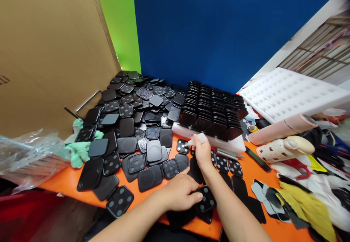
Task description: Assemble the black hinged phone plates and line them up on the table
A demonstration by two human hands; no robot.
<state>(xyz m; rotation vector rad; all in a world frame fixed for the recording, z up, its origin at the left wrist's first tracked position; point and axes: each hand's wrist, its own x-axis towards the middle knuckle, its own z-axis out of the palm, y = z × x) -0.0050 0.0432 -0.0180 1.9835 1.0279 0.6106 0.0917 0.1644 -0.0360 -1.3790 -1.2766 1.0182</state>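
My right hand (201, 151) is closed round a small white bottle (201, 137), its thin tip over a dotted black square piece (182, 146) near the foam tray. Nearer the table's front edge, my left hand (182, 192) rests low over black pieces. Its thumb touches a dotted black piece (205, 199), and the fingers are partly spread over a flat black one. More dotted pieces (222, 164) lie in a row to the right of my right hand, with plain black halves below them.
A big heap of black pieces (127, 127) covers the left of the orange table (258, 183). Upright black pieces fill a white foam tray (235, 143). A pink bottle (281, 128), a cream bottle (284, 149), cloths (308, 202) and a green cutter (257, 159) lie right.
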